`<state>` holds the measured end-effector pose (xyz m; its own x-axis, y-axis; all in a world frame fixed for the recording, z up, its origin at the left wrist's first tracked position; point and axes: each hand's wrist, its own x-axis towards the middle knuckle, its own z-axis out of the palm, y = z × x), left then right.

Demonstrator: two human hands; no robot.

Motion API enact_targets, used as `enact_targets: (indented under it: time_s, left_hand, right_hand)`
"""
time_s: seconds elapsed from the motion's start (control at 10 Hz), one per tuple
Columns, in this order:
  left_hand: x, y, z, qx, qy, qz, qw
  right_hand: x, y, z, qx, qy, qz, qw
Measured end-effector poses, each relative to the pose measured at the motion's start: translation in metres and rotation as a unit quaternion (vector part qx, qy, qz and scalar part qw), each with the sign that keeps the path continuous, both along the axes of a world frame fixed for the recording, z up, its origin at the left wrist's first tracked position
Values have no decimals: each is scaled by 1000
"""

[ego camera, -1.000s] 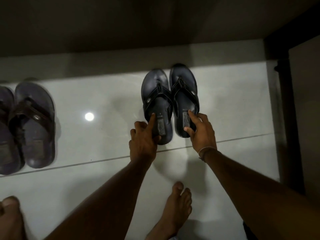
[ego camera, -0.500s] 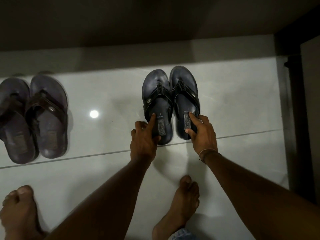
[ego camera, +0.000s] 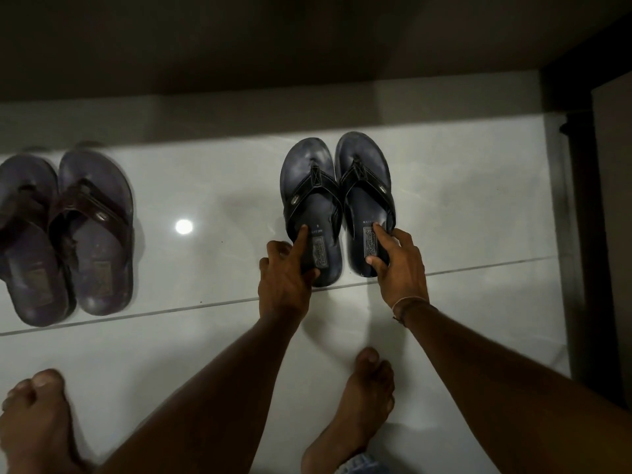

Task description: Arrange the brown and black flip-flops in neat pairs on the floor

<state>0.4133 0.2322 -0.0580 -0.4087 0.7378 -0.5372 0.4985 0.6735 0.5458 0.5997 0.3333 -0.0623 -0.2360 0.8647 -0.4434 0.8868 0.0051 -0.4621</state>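
Under the left hand point(ego camera: 285, 278) and right hand point(ego camera: 398, 265) lay the black flip-flops point(ego camera: 337, 203) — fingers clamped on each heel; brown pair point(ego camera: 65, 234) sat well left — best nudge heels level.

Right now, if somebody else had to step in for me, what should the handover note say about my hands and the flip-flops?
Left hand: on the heel of the left black flip-flop, index finger pressing the insole, thumb at the heel edge.
Right hand: gripping the heel of the right black flip-flop.
Black pair: flat on the white tiled floor, side by side, toes toward the wall, heels near the grout line.
Brown pair: at the far left, side by side, the two overlapping slightly.
Done: both colours are grouped in pairs.
Left: let go of the black pair; perhaps straighten the brown pair.
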Motion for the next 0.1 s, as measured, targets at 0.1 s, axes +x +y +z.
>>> enact_targets:
  time_s: [0.1]
  left_hand:
    - [-5,-4,8,33,-5,3,999]
  right_hand:
    - [-1,-4,6,-4,-1,-9,1000]
